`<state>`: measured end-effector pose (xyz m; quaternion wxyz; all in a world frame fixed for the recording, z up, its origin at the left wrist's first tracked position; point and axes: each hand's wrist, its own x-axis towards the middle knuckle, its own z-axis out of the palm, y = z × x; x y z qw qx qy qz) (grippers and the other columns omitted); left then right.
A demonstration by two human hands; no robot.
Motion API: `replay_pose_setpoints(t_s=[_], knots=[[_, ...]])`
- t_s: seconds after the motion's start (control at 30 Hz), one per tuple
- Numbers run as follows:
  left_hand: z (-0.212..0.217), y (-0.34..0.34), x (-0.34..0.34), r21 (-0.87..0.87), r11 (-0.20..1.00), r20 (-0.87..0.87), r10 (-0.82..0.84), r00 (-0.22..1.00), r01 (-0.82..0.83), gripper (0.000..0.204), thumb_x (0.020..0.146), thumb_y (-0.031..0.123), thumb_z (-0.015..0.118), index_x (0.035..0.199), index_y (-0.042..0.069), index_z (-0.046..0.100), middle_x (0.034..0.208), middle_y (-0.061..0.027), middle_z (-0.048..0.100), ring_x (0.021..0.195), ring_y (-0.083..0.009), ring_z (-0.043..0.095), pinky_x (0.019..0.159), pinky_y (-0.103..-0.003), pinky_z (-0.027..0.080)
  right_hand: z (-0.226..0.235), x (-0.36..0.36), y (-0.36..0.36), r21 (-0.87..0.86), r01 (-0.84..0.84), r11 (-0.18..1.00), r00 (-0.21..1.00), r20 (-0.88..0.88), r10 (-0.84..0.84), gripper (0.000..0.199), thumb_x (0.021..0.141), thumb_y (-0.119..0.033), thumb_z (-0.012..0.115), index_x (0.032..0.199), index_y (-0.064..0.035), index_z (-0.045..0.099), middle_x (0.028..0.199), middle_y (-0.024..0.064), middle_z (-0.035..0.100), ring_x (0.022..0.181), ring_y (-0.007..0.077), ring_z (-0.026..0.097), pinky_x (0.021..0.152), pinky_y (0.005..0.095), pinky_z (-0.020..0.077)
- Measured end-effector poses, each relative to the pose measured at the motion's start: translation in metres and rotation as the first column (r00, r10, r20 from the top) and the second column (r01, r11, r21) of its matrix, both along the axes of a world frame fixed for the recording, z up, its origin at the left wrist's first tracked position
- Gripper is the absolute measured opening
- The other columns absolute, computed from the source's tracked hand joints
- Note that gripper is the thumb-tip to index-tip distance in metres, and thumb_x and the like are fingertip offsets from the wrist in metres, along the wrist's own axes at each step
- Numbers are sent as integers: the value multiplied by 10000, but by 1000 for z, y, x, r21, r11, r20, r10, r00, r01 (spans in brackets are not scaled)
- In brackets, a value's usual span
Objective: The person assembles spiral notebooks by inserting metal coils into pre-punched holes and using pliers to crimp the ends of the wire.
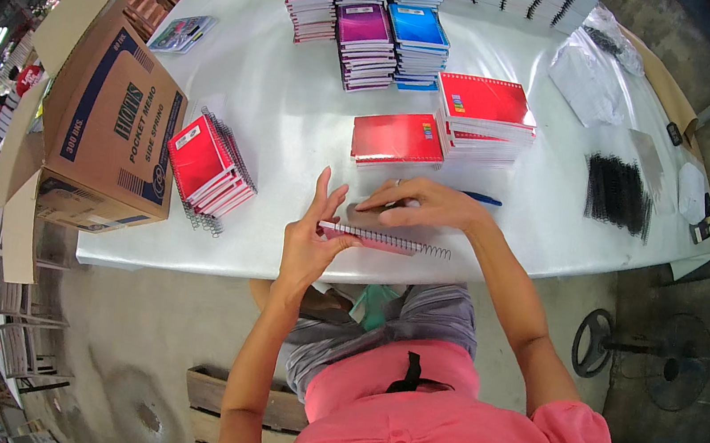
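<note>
In my left hand [318, 230] is a small pocket notebook [379, 239], tilted up with its spiral edge toward me. The thumb presses on the near side while the other fingers point upward. Black wire runs along that edge, and a free length of coil [436, 252] sticks out past its right end. Over the far side of the notebook reaches my right hand [420, 203], its fingers stretched out leftward above a brownish surface [365, 216]. Whether those fingertips press on it is unclear. A blue slim tool [481, 199] lies just beyond the right wrist, partly hidden.
Red notebooks are stacked ahead [397, 137] and with coils at left [202, 157]. Purple [365, 26] and blue notebooks [418, 28] stand farther back. A cardboard box [116, 127] borders the left. Loose black coils [618, 195] and plastic bags [589, 82] lie right.
</note>
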<state>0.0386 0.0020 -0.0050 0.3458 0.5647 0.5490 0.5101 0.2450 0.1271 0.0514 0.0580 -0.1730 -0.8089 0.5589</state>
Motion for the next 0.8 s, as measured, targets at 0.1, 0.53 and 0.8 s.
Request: replay_pose_setpoints(t_s=[0.1,0.53,0.8], knots=[[0,-2,1,15,1000,39,8,999,-8,1093,649,70,855,1540,175,231,1351,-196,559,1239,-279,563,887,-322,527,-8,4,-2,-312,-72,947,955,-295,-25,476,898,-352,623,1249,-31,642,1181,93,645,1092,218,576,971,334,411],[-29,-5,-25,-43,973,316,-202,927,227,605,844,138,739,1388,18,502,1335,-96,598,1220,-163,550,957,-292,470,11,45,-13,132,235,963,960,-186,-209,379,903,-279,670,1218,-67,666,1176,119,657,1092,218,598,951,335,445],[-12,-5,-19,-115,920,367,-310,877,374,494,913,127,658,1374,23,517,1381,-94,558,1301,-217,483,1078,-334,377,-11,179,-24,975,210,-77,459,-168,-873,397,785,-164,764,1162,-70,681,1200,129,614,1143,292,535,1005,388,373]])
